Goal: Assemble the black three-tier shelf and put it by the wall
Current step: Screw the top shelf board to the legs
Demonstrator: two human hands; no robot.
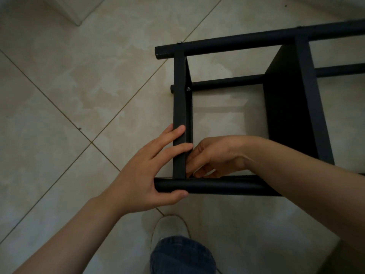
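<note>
The black shelf (237, 43) lies on its side on the tiled floor, with round poles running left to right. My left hand (150, 171) grips the left end of the near pole (217, 185), thumb under it and fingers laid across the end board (179, 107). My right hand (215, 155) reaches inside the frame, its fingers curled at the corner where that board meets the near pole. Anything held there is hidden. A screw head (188, 89) shows farther up the board. A second board (286, 107) stands to the right.
Beige floor tiles with diagonal grout lines surround the shelf. A white skirting corner (75, 10) sits at the top left. My light shoe (169, 227) and jeans-covered knee (181, 256) are just below the near pole.
</note>
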